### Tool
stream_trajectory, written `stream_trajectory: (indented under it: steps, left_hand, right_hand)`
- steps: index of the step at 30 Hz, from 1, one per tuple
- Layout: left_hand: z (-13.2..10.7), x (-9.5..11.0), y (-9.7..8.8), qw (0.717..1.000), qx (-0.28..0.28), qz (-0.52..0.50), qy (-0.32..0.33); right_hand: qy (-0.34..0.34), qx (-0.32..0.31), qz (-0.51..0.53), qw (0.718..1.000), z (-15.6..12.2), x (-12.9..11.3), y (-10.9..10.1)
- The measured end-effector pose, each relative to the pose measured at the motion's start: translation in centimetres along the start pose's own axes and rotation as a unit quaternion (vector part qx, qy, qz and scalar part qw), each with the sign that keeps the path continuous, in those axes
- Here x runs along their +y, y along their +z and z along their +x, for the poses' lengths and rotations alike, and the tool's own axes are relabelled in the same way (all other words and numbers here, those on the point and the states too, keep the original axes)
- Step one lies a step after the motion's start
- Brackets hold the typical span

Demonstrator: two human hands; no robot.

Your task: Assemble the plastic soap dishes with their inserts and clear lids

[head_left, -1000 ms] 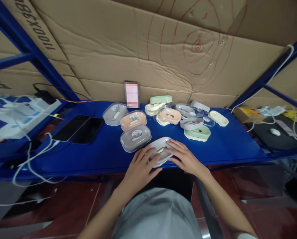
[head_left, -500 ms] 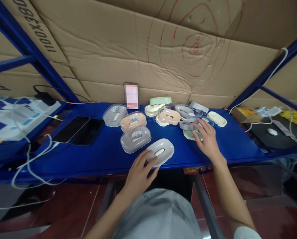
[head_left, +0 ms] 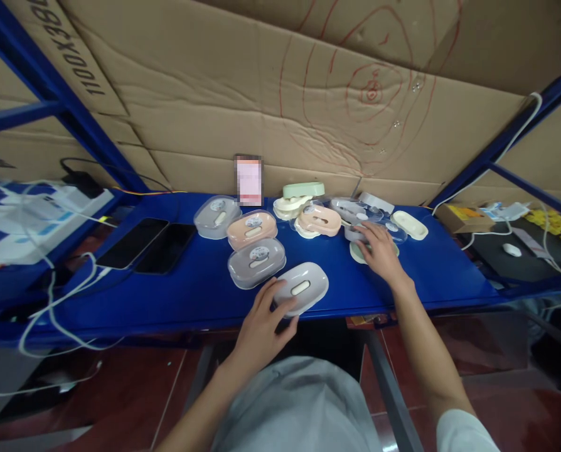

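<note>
A pale grey oval soap dish (head_left: 314,280) with a white oblong piece in its middle lies near the table's front edge. My left hand (head_left: 264,323) grips its left end between thumb and fingers. Farther right, my right hand (head_left: 380,251) has its fingers bent around a grey soap dish part (head_left: 352,233), mostly hidden under the fingers. Just below that part is a pale green piece (head_left: 357,253), partly covered by the hand. A peach soap dish part (head_left: 320,221) rests on cream pieces to the left of my right hand.
Lidded soap boxes, grey (head_left: 256,263), peach (head_left: 252,230) and clear grey (head_left: 217,216), stand left of centre. Green (head_left: 304,189) and cream (head_left: 410,225) parts lie farther back and right. Two dark phones (head_left: 132,243) and white cables are at the left; a cardboard wall (head_left: 191,94) rises behind.
My right hand has shifted slightly left and back, the grey part moving with it over the green piece. The left hand and its dish stay nearly still.
</note>
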State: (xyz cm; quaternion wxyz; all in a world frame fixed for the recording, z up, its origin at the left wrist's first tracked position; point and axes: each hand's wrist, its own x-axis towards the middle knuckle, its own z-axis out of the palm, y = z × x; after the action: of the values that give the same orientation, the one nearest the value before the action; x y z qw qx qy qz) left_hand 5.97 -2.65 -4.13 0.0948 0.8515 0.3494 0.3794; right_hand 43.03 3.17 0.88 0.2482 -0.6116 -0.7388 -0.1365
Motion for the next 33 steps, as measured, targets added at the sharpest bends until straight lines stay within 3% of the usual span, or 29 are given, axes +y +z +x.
stream_trajectory:
  steps: [3,7,11,14,18,21,23,27,30,33]
  left_hand:
    - [0.1,0.1,0.1,1.000,-0.001,0.004,-0.004]
    - [0.3,0.2,0.1,1.000,-0.010,0.008,-0.013]
    - [0.3,0.2,-0.1,1.000,-0.027,0.005,-0.011]
    - [0.1,-0.1,-0.2,1.000,-0.029,-0.005,-0.006]
    - [-0.1,-0.3,-0.7,0.998,-0.030,-0.037,-0.030]
    - [0.0,-0.3,-1.0,0.994,-0.049,-0.070,-0.062]
    - [0.0,-0.4,-1.1,0.991,-0.059,-0.090,-0.075]
    - [-0.1,-1.0,-0.8,0.982,-0.048,-0.134,-0.123]
    - [-0.1,-1.4,-0.8,0.975,-0.043,-0.165,-0.144]
    - [0.1,-1.6,-1.1,0.971,-0.070,-0.181,-0.141]
  right_hand:
    - [-0.016,0.003,0.002,1.000,0.6,-0.8,0.2]
    - [-0.064,-0.054,0.014,0.996,4.8,-4.2,2.0]
    - [-0.035,-0.109,0.003,0.993,9.1,-8.2,5.0]
    - [-0.032,-0.110,0.011,0.993,9.6,-9.4,5.7]
    - [-0.033,-0.017,0.117,0.993,6.1,-8.8,3.0]
    - [-0.005,0.045,0.243,0.969,1.4,-8.7,0.2]
    - [0.011,0.022,0.339,0.940,-1.7,-9.3,-0.9]
    - [0.003,-0.081,0.518,0.852,-6.0,-10.4,-1.1]
    - [-0.006,-0.109,0.576,0.810,-6.8,-10.5,-0.8]
    - [-0.033,-0.128,0.593,0.795,-6.4,-10.2,-0.8]
